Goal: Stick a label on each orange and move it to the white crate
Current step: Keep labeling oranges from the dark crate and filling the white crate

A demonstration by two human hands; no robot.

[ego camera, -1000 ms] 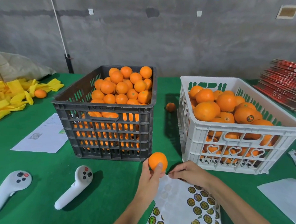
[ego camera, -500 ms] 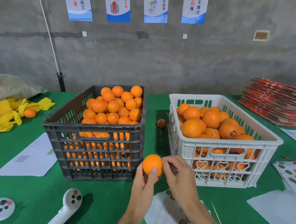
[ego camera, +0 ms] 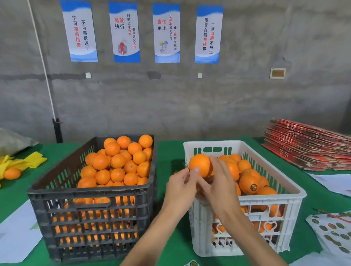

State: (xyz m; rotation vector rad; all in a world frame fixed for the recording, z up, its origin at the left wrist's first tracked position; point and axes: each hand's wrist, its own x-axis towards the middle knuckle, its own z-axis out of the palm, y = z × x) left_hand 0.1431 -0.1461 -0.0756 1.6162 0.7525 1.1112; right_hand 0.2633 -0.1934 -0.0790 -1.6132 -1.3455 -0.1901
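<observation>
Orange: gripped between left hand and right hand over white crate rim; if released early, it may be dropped outside.

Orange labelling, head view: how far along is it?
Done: the white crate is already piled with oranges, and one labelled orange shows its sticker. In hand: both the left hand and the right hand have a grip on one orange over the crate's near left corner. Left: the black crate is heaped full.
</observation>
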